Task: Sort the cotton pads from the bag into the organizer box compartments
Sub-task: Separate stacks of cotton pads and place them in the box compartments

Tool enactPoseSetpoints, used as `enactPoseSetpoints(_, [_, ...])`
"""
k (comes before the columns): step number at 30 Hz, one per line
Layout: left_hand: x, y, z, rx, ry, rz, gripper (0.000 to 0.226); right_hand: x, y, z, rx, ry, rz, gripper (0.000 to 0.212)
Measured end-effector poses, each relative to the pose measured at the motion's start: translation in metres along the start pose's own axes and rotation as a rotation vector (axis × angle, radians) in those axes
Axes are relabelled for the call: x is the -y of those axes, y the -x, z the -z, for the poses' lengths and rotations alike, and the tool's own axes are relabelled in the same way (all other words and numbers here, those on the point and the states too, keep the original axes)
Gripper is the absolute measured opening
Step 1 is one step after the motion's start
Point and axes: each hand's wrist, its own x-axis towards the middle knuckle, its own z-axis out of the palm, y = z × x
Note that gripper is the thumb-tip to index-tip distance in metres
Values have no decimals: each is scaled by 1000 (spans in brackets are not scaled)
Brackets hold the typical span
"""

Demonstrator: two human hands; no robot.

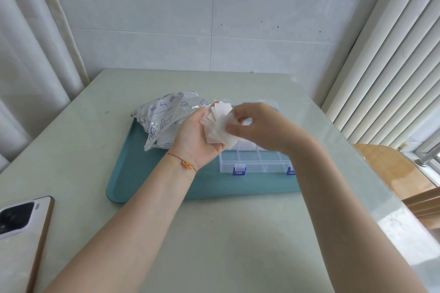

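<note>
At the table's (238,233) near left corner a phone (21,226) lies face down, its camera block toward the far side, and part of it runs out of view. Further right, at the middle of the table, sits a teal tray (147,185). On the tray's far left part rests the bag (164,116), a crinkled clear and white plastic pack printed with dark blue drawings, lying on its side with its mouth turned toward the right.

The left hand (194,139) is raised above the tray, palm turned up and fingers curled under a fanned stack of cotton pads (217,123), which it holds just right of the bag. A thin red and yellow string bracelet (184,163) circles that wrist. The pads are square and pale, spread like cards, with their corners sticking out toward the table's far edge.

The right hand (256,125) meets the stack from the right side. Its thumb and fingertips are bent in and pinch the topmost pad, a fluffier white piece, at the fan's right edge.

Below both hands, on the right part of the tray, stands the organizer box (254,162), clear plastic with two blue latches on its near wall. Its near row of compartments shows through the plastic; the rest is hidden behind the hands. Past the table's right edge is a wooden chair (390,169).
</note>
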Motion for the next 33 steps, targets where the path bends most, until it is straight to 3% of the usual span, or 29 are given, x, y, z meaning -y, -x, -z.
enactPoseSetpoints(5, [-1,0,3,-2,-52,51,44,0,-4,-18,59,253,132,20])
enactPoseSetpoints(13, [-2,3,0,-40,-47,75,42,4,-1,-22,64,217,87,38])
enactPoseSetpoints(19, [-3,5,-2,-7,-97,91,39,2,-3,-22,38,241,91,18])
enactPoseSetpoints(24, [-4,-1,2,-75,-85,-20,14,3,-2,2,-135,61,33,5])
enactPoseSetpoints(27, [-2,-2,1,-96,-176,-93,17,-4,-1,15,-280,-294,-118,8])
enactPoseSetpoints(29, [-1,-1,-1,-99,-257,-108,17,-9,-3,14,-270,-481,-199,21])
enactPoseSetpoints(33, [1,1,-3,-96,-310,-133,20,-19,-9,0,-236,-529,-303,26])
